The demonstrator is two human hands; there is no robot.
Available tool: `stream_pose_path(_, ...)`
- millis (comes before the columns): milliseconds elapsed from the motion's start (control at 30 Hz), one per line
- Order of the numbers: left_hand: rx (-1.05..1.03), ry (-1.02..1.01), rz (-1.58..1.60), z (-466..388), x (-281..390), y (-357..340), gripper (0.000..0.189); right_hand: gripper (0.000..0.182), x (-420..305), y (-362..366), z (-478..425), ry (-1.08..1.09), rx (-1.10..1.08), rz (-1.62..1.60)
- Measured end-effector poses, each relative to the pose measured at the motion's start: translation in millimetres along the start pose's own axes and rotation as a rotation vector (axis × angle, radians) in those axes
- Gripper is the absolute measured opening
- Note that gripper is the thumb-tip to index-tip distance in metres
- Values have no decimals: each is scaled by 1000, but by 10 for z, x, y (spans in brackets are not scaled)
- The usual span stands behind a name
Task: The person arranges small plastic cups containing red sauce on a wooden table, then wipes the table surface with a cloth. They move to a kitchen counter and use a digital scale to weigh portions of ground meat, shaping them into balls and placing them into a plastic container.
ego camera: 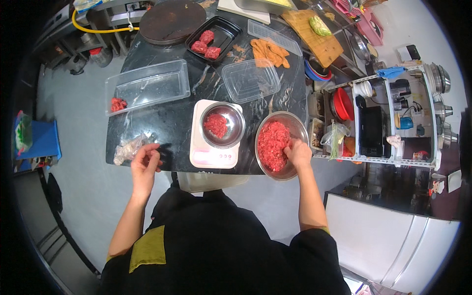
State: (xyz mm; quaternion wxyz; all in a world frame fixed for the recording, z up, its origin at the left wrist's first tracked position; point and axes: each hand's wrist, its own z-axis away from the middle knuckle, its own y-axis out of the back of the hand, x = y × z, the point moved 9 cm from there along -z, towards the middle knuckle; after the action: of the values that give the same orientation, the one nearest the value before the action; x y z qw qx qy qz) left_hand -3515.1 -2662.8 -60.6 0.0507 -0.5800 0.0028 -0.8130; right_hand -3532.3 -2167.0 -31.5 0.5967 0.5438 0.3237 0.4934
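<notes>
My right hand [298, 153] reaches into a large steel bowl [300, 127] of red minced meat [273, 145]. Its fingers are curled into the right side of the meat, and the fingertips are partly hidden. To the left, a white kitchen scale [197, 143] carries a smaller steel bowl [236, 131] with a lump of minced meat [216, 125] inside. My left hand [145, 160] hovers at the table's near edge with nothing in it, fingers bent and apart. Just beyond it lies a crumpled clear plastic bag [129, 146].
A clear plastic tub [158, 83] holds a little meat at its left end. Behind are a black tray [228, 35] with three meatballs, a clear lid [250, 81], orange gloves [269, 51] and a round board [173, 20]. A shelving rack [391, 162] stands at right.
</notes>
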Motion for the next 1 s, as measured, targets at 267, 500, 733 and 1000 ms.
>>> stream_pose_path(267, 2, 11, -5, -57, -21, 121, 20, 9, 111, 442, 147, 86, 17, -828)
stream_pose_path(500, -71, -43, 1, -81, 15, -72, 21, 7, -1058, 1035, 328, 394, 28, -1007)
stream_pose_path(733, -53, -4, -2, -12, 22, 27, 21, 15, -2183, 697, 112, 430, -18, -561)
stream_pose_path(1000, 37, -18, 13, 108, -14, 222, 20, 22, -1821, 970, 72, 384, 151, -442)
